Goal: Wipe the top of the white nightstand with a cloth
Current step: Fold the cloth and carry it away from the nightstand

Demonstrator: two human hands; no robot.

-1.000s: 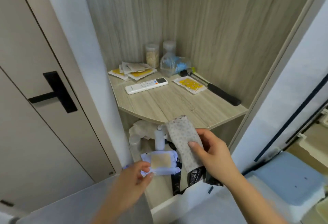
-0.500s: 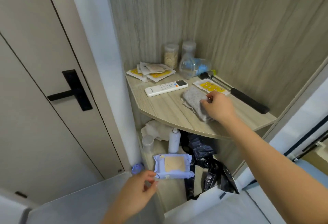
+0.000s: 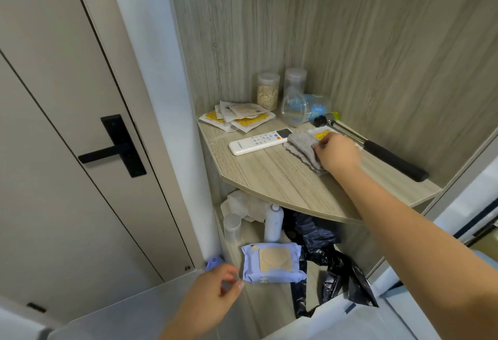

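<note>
Right hand (image 3: 336,153) presses grey cloth (image 3: 303,148) on wood-grain nightstand top (image 3: 269,178), seemingly flat.

Matt wood-grain nightstand top (image 3: 269,178); grey textured cloth (image 3: 303,148); glossy white plastic remote (image 3: 260,140).

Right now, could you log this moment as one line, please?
right hand pressing grey cloth on shelf top | left hand empty

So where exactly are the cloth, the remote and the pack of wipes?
cloth (image 3: 303,148), head view, on its grey folded middle, left of the right hand.
remote (image 3: 258,141), head view, on the middle of its white body.
wipes (image 3: 272,263), head view, on the pack's tan flap.
</note>
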